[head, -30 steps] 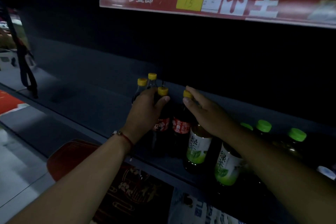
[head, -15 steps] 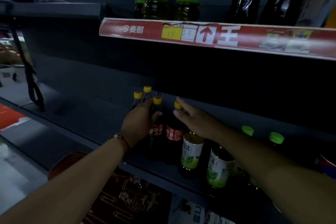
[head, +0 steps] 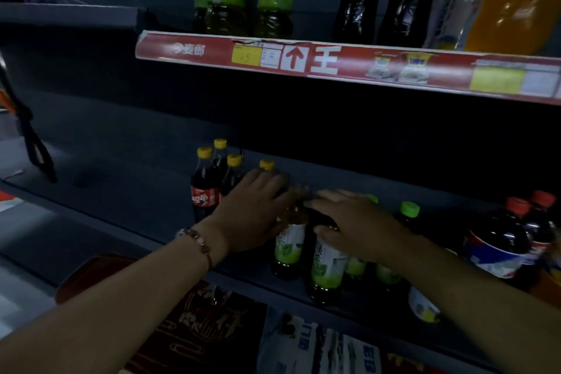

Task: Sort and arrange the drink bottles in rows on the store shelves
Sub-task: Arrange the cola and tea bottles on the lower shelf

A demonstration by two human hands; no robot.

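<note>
Several small cola bottles (head: 205, 191) with yellow caps stand grouped on the dark middle shelf (head: 127, 191). To their right stand green tea bottles with green labels. My left hand (head: 252, 215) wraps around the neck of the leftmost green tea bottle (head: 290, 244), hiding its cap. My right hand (head: 355, 222) lies over the top of the neighbouring green tea bottle (head: 328, 264), thumb against its shoulder. Behind my right hand, more green tea bottles show a green cap (head: 409, 209).
Two large dark soda bottles (head: 498, 246) with red caps stand at the right. A small bottle (head: 423, 307) lies near the shelf's front edge. The upper shelf, behind a red price strip (head: 303, 61), holds large tea, cola, water and orange bottles. Printed packages (head: 212, 331) sit below.
Both hands have left the yellow-capped cola bottles and moved right onto the two front green tea bottles. The view has tilted up, so the upper shelf's bottles show.
</note>
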